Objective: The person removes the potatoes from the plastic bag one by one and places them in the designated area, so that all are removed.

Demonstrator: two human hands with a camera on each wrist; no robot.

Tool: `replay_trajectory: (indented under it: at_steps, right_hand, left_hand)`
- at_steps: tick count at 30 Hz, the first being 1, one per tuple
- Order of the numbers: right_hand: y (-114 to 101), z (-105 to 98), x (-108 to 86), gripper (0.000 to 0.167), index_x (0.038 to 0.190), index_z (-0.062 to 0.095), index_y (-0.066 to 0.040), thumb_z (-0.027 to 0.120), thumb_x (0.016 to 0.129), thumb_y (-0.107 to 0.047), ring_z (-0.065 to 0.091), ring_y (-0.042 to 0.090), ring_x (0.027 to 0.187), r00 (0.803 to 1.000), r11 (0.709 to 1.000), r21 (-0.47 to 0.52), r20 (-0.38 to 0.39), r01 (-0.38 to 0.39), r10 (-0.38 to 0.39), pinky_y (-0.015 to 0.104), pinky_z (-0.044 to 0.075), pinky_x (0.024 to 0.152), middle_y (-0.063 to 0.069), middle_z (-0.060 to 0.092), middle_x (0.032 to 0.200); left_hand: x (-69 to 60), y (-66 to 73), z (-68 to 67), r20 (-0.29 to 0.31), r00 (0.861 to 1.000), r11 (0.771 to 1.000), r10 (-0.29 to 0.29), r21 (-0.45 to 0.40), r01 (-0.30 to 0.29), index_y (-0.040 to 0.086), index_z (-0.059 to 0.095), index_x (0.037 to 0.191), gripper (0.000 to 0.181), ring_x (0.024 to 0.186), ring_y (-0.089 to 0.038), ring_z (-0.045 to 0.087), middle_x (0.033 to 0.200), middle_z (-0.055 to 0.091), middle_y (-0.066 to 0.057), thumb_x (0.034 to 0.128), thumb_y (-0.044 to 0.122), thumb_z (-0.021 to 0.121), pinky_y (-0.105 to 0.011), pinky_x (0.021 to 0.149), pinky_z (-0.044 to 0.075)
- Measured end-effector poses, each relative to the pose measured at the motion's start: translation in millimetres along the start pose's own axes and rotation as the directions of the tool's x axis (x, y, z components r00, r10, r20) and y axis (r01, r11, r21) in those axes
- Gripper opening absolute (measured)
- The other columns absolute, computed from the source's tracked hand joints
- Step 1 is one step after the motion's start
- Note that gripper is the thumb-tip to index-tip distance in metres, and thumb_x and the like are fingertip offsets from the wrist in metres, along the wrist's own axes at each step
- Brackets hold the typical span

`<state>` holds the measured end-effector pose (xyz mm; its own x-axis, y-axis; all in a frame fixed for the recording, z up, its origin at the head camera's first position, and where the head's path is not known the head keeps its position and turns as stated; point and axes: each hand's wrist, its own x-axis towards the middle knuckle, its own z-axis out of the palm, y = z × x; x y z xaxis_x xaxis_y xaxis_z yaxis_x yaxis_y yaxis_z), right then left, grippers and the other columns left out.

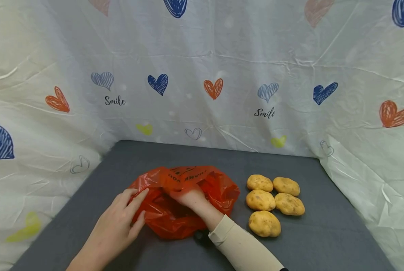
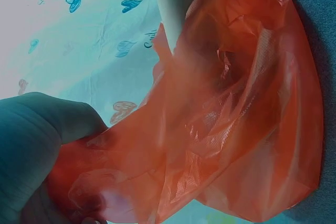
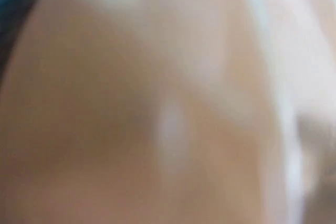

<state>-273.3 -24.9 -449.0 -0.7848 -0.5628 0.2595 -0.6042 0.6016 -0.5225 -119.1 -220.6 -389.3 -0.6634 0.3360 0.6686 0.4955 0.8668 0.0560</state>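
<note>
A red plastic bag (image 1: 174, 222) with black print lies on the table, its mouth turned toward me. My left hand (image 1: 118, 218) pinches the left edge of its mouth; in the left wrist view the thumb (image 2: 58, 119) presses on the thin red film. My right hand (image 1: 189, 197) reaches into the mouth up to about the wrist. Its fingers are hidden behind the film, so what they hold does not show. The right wrist view is blurred and filled by something brownish-orange that I cannot make out.
Several potatoes (image 1: 264, 224) lie grouped in two columns just right of the bag. They rest on a grey table (image 1: 323, 244). A pale sheet (image 1: 222, 45) printed with hearts hangs behind and on both sides. A small dark object (image 1: 199, 235) shows under my right forearm.
</note>
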Motion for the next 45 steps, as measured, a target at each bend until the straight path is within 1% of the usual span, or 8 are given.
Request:
replay_trajectory:
  at_steps: [7, 13, 18, 22, 28, 32, 38, 45]
  right_hand:
    - [-4, -19, -14.7, 0.030, 0.096, 0.072, -0.010, 0.080, 0.083, -0.035, 0.057, 0.017, 0.074, 0.971, 0.963, 0.124, 0.028, -0.240, 0.239, 0.036, 0.051, 0.073, 0.000, 0.065, 0.083]
    - [-10, -34, -24.7, 0.021, 0.072, 0.068, -0.012, 0.080, 0.080, -0.028, 0.042, 0.013, 0.055, 0.966, 0.949, 0.186, 0.098, -0.254, 0.239, 0.029, 0.039, 0.054, -0.008, 0.045, 0.057]
    - [-9, -41, -32.3, 0.018, 0.069, 0.067, -0.013, 0.078, 0.081, -0.022, 0.034, 0.009, 0.045, 0.969, 0.946, 0.229, 0.143, -0.230, 0.201, 0.025, 0.031, 0.046, -0.010, 0.037, 0.049]
    - [-6, -42, -35.8, 0.012, 0.086, 0.075, -0.010, 0.075, 0.085, -0.022, 0.036, 0.008, 0.047, 0.975, 0.958, 0.212, 0.159, -0.190, 0.158, 0.025, 0.033, 0.049, -0.010, 0.041, 0.055]
    - [-2, -44, -44.4, 0.040, 0.132, 0.071, -0.012, 0.070, 0.092, -0.017, 0.066, 0.009, 0.062, 0.974, 0.941, 0.300, 0.205, -0.160, 0.100, 0.023, 0.046, 0.058, -0.010, 0.070, 0.079]
    - [0, -53, -53.7, 0.038, 0.130, 0.073, -0.014, 0.071, 0.092, -0.017, 0.059, 0.009, 0.056, 0.978, 0.926, 0.346, 0.191, -0.150, 0.087, 0.024, 0.046, 0.057, -0.008, 0.072, 0.094]
    - [4, -70, -67.2, 0.033, 0.123, 0.074, -0.025, 0.074, 0.090, -0.018, 0.059, 0.009, 0.081, 0.985, 0.927, 0.361, 0.167, -0.103, 0.045, 0.027, 0.053, 0.070, -0.007, 0.065, 0.122]
    - [7, -85, -90.1, 0.030, 0.117, 0.065, -0.022, 0.080, 0.090, -0.022, 0.065, 0.013, 0.089, 0.988, 0.909, 0.407, 0.152, -0.088, 0.028, 0.030, 0.056, 0.079, -0.002, 0.059, 0.119]
  left_hand:
    - [1.6, -0.2, 0.2, -0.011, 1.000, 1.000, 0.010, -0.016, -0.010, -0.002, 0.065, 0.132, 0.055, 0.095, -0.031, 0.058, 0.112, 0.058, -0.014, 0.0782, 0.011, 0.069, -0.045, 0.070, 0.053]
    - [2.2, 1.4, 0.6, -0.002, 1.000, 1.000, 0.013, -0.022, -0.014, -0.001, 0.064, 0.133, 0.051, 0.093, -0.030, 0.058, 0.112, 0.058, -0.014, 0.0843, 0.015, 0.066, -0.043, 0.068, 0.053]
    - [3.8, 2.2, -0.5, -0.005, 1.000, 1.000, 0.011, -0.015, -0.011, -0.001, 0.065, 0.133, 0.059, 0.094, -0.030, 0.058, 0.112, 0.059, -0.014, 0.0755, 0.008, 0.076, -0.044, 0.068, 0.053]
    - [5.0, 1.7, -1.6, -0.011, 1.000, 1.000, 0.012, -0.010, -0.012, -0.001, 0.064, 0.133, 0.060, 0.094, -0.031, 0.059, 0.112, 0.059, -0.015, 0.0753, 0.008, 0.076, -0.044, 0.069, 0.054]
    - [3.2, 2.0, -1.2, -0.013, 1.000, 1.000, 0.013, -0.014, -0.013, -0.001, 0.065, 0.133, 0.059, 0.094, -0.031, 0.059, 0.112, 0.059, -0.015, 0.0755, 0.008, 0.075, -0.045, 0.069, 0.054]
    - [1.8, 1.9, 0.1, -0.012, 1.000, 1.000, 0.014, -0.022, -0.015, -0.001, 0.064, 0.133, 0.057, 0.095, -0.032, 0.059, 0.113, 0.059, -0.015, 0.0785, 0.011, 0.069, -0.045, 0.070, 0.054]
    - [2.4, 1.8, 1.5, -0.006, 1.000, 0.999, 0.011, -0.034, -0.011, -0.001, 0.064, 0.133, 0.051, 0.096, -0.032, 0.058, 0.114, 0.058, -0.016, 0.0863, 0.018, 0.061, -0.045, 0.069, 0.054]
    - [3.6, 3.5, 3.4, -0.019, 1.000, 0.999, 0.016, -0.031, -0.016, -0.001, 0.065, 0.132, 0.056, 0.095, -0.032, 0.058, 0.112, 0.059, -0.015, 0.0770, 0.010, 0.071, -0.045, 0.070, 0.054]
